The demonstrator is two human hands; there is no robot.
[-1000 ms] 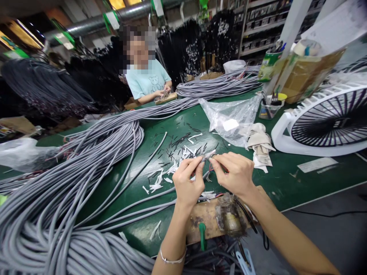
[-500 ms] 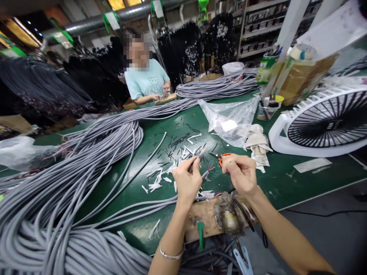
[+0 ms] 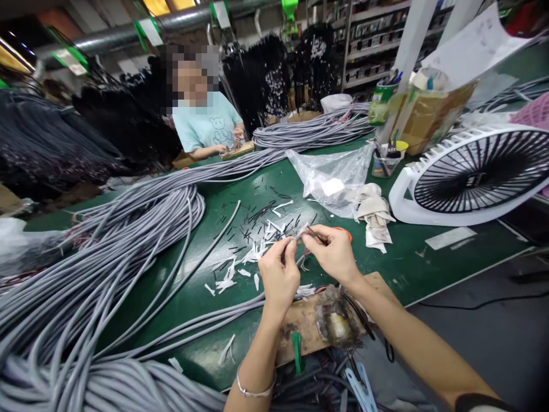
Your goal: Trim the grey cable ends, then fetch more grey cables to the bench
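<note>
Pinching a grey cable end (image 3: 299, 231) in its fingers, the left hand (image 3: 278, 280) sits close beside the right hand (image 3: 330, 254), which closes on orange-handled snips (image 3: 345, 233) at the cable end. White scraps (image 3: 261, 243) and black bits (image 3: 253, 220) lie on the green desk (image 3: 407, 269) just beyond the hands. A heap of grey cables (image 3: 128, 240) lies left of them, a wooden board (image 3: 304, 326) below them, and a white fan (image 3: 467, 177) well to their right.
</note>
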